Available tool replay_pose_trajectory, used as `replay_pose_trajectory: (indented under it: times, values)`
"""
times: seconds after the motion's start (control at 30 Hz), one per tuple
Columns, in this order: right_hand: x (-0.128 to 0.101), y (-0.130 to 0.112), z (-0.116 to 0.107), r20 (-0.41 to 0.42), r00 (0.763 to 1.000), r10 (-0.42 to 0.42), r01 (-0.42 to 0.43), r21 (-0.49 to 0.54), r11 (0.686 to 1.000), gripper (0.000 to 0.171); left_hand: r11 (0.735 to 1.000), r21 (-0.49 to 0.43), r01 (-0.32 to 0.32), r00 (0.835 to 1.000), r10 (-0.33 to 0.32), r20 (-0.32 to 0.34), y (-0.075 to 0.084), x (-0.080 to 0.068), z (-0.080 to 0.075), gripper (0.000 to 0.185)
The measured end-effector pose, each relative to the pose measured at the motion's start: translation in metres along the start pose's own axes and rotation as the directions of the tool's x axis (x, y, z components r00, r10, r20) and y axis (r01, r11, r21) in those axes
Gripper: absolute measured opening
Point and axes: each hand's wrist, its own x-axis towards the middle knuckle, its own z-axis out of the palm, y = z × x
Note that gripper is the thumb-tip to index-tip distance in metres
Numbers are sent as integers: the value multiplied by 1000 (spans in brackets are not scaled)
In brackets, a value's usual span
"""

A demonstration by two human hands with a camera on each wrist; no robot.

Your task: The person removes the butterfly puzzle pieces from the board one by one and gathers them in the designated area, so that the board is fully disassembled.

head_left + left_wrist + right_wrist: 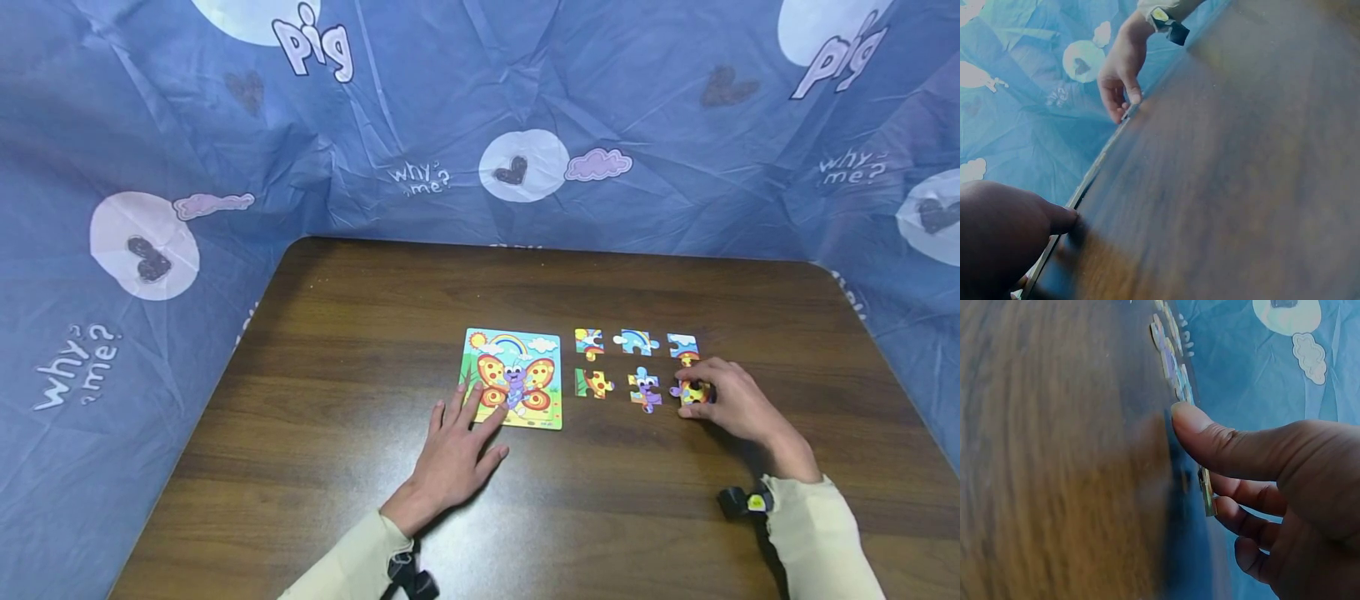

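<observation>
A butterfly puzzle board [517, 367] lies on the dark wooden table [360, 333]. My left hand [463, 421] rests flat with straight fingers on the board's lower left corner; in the left wrist view the hand [1004, 237] touches the board's thin edge [1091, 172]. Right of the board, several loose puzzle pieces [636, 341] lie in two rows. My right hand [708, 385] pinches the rightmost piece of the near row [692, 394] with curled fingers. In the right wrist view the thumb and fingers [1210, 440] hold that piece [1207, 490] by its edge on the table.
A blue printed cloth [525, 125] rises as a wall behind and on both sides of the table. Bare wood [337, 500] stretches to the left of the board and along the near edge.
</observation>
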Motion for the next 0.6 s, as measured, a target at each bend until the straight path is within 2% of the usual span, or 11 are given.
replay_pose_trajectory:
  times: [0.23, 0.6]
  values:
    - [1, 3, 1, 77, 995, 59, -61, 29, 998, 53, 1000, -7, 1, 1000, -1, 2, 0, 0, 0, 55]
    - [3, 7, 1, 94, 993, 73, -79, 65, 995, 54, 1000, -7, 4, 1000, -4, 4, 0, 0, 0, 55]
